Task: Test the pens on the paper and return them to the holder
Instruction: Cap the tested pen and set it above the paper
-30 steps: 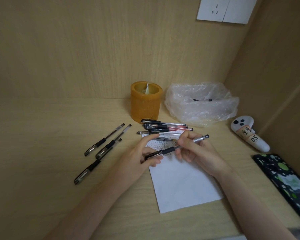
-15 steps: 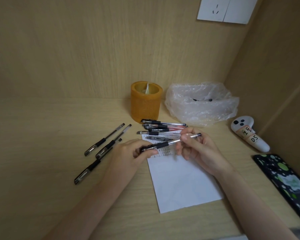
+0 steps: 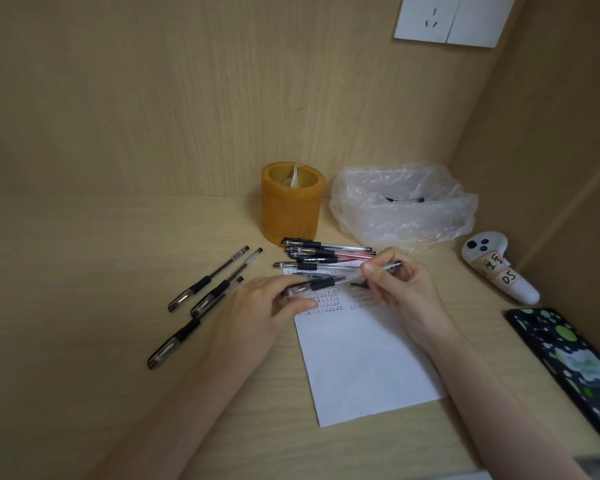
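Nearest lay the white sheet of paper (image 3: 364,358), its far end covered in small test scribbles. Over that end both hands shared one clear-barrelled black-grip pen (image 3: 329,282): the left hand (image 3: 257,313) was pinched on its capped end, the right hand (image 3: 400,285) closed round the barrel. If the cap came off with a jerk, the pen could probably knock the cluster of capped pens (image 3: 323,256) lying just beyond, or smear ink across the scribbles. To the left, three black-grip pens (image 3: 205,292) lay loose on the pale wooden desk (image 3: 84,289). Farther back stood the orange cylindrical holder (image 3: 291,206), holding no pens, only a pale pointed thing I could not identify. Beside it, the crumpled clear plastic bag (image 3: 402,206) held a few small dark items.
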The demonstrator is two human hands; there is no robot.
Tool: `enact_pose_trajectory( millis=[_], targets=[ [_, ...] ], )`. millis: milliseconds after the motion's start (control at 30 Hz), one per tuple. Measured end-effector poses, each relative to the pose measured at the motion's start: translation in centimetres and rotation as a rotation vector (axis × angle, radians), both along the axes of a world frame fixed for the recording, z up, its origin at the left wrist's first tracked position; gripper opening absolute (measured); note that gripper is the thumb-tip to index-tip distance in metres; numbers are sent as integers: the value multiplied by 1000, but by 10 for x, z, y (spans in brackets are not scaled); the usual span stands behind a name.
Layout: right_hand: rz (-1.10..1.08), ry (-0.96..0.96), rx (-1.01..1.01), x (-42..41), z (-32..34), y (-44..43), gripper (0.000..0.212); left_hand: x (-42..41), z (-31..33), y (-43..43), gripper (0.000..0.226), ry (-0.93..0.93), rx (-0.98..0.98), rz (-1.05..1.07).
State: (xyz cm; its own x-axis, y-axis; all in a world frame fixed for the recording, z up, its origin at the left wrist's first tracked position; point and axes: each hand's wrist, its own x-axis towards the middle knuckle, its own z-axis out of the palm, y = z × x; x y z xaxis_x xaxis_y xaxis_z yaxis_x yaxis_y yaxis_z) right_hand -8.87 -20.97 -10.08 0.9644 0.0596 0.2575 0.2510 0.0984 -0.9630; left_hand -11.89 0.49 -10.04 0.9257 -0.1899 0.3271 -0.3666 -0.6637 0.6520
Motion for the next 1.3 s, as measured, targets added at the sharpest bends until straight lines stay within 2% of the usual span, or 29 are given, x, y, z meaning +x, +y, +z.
enact_pose_trajectory(
  millis=[67, 100, 200, 267, 367, 433, 600, 833, 1033, 1167, 1233, 1300],
  targets=[
    [-62, 3, 33, 2, 0, -7, 20, 5, -3, 3, 53, -42, 50, 52],
    [-94, 14, 52, 3, -1, -11, 18, 8, -7, 7, 51, -95, 61, 99],
    [-195, 3, -62, 7, -6, -14, 5, 17, -18, 23, 24, -254, 153, 268],
    [-219, -15, -159, 7, -8, -10, 6, 21, -22, 29, 25, -262, 210, 327],
    [-226, -12, -195, 7, -7, -9, 7, 24, -25, 35, 41, -208, 287, 383],
    [-254, -4, -220, 10, -10, -12, 14, 25, -27, 38, 40, -162, 310, 417],
    [-366, -76, -442, 15, -18, -15, 22, 24, -27, 36, 33, -117, 265, 427],
    [-387, -172, -602, 23, -29, -19, 36, 26, -28, 37, 28, -94, 108, 413],
    [-410, -211, -496, 19, -27, -16, 42, 26, -28, 37, 36, -145, 16, 381],
    [-428, -220, -488, 11, -16, -10, 24, 21, -16, 31, 31, -277, -1, 294],
    [-363, -190, -423, 5, -8, -7, 19, 17, -8, 25, 24, -327, -27, 206],
    [-207, -106, -308, -1, -1, -3, 17, 13, -4, 18, 21, -340, -30, 83]
  ],
)
